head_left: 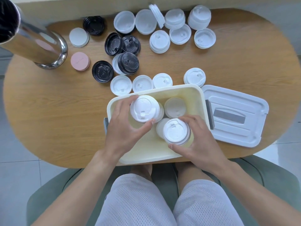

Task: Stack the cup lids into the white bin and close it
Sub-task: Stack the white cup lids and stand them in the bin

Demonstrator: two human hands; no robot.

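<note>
Oval wooden table (48, 121), light oak-look grain, fills most of the view, long axis running 9 to 3 o'clock. Pale grey floor tiles (17, 175) with thin grout lines show past the table edge at 8 o'clock and again at 4 o'clock. Grey-green upholstered chair (48, 190) at 6 o'clock, its curved arms wrapping from 7 to 5. Shiny metal cylinder (40, 44) stands on the table at 10 o'clock, reflecting its surroundings. Cream-coloured ledge or wall strip (81, 0) along 12 o'clock. Light is soft, even, no hard shadows.
</note>
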